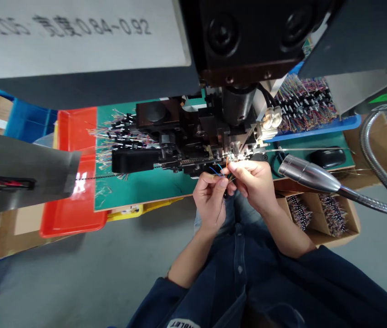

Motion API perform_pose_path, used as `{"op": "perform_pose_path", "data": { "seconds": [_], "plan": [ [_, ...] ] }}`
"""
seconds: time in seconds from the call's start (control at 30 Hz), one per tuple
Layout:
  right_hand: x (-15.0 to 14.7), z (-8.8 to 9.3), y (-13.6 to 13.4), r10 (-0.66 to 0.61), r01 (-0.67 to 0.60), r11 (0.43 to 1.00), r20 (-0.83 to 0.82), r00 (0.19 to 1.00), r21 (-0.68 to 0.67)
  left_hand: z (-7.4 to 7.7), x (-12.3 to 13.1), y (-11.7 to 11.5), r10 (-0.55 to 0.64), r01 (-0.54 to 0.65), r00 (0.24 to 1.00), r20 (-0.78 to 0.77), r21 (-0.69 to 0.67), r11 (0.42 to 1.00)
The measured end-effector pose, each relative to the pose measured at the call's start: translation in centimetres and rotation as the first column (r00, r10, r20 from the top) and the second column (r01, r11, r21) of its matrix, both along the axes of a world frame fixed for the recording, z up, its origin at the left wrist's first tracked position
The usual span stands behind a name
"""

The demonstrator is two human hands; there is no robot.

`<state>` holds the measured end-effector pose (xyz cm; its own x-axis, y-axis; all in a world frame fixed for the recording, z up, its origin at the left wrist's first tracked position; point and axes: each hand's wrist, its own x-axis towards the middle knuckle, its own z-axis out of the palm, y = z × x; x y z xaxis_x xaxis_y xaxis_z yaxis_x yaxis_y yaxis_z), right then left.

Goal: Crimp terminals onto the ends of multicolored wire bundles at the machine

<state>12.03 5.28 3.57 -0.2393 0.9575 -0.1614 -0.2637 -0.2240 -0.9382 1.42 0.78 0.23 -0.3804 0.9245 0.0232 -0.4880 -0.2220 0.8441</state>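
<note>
The left hand (210, 197) is closed narrow, its fingers curled and its thumb and forefinger pinched on a small bunch of thin coloured wires (218, 170), of which blue and orange strands show fanning out above the fingertips. The right hand (253, 182) sits just beside it, touching or nearly touching it at the fingertips, and is likewise narrowed to a pinch on the same wires, with its thumb and forefinger pointing toward the machine. The wires lie between the two hands at the front edge of the bench, just below the tooling of the crimping machine (214, 146), a dark block of metal parts whose round ram (236, 105) hangs above the spot. Whether a wire end actually reaches into the tooling is too small to tell. The machine stands on a green mat (139, 187). Left of it on the mat lies a heap of cut wire pieces (120, 134), and further left is a red tray (73, 191). To the right of the hands the metal head of a gooseneck lamp (308, 173) points toward the work, and behind it sits a black mouse-shaped object (328, 157). A blue tray (316, 129) at the back right holds more wire pieces, and a cardboard box (348, 223) below the lamp holds further bundles in its compartments.
</note>
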Motion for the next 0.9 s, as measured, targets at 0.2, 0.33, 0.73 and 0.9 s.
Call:
{"op": "perform_pose_path", "data": {
  "seconds": [0.2,0.33,0.73,0.9],
  "plan": [
    [-0.1,0.2,0.0,-0.016,0.016,1.000,0.009,1.000,-0.011,0.0,0.0,-0.1,0.019,-0.020,1.000,-0.020,-0.046,0.999],
    [-0.1,0.1,0.0,-0.010,0.010,1.000,0.039,0.999,-0.018,-0.1,0.0,-0.1,0.024,-0.025,1.000,-0.012,-0.057,0.998],
    [0.3,1.4,-0.1,0.023,-0.036,0.995,0.136,0.990,0.095,-1.3,0.0,-0.6,-0.031,0.031,1.000,-0.001,-0.037,0.999],
    [0.1,0.1,-0.1,0.003,-0.003,1.000,0.011,1.000,0.026,-0.6,0.2,-0.2,0.024,-0.024,1.000,-0.013,-0.057,0.998]
  ]
}}
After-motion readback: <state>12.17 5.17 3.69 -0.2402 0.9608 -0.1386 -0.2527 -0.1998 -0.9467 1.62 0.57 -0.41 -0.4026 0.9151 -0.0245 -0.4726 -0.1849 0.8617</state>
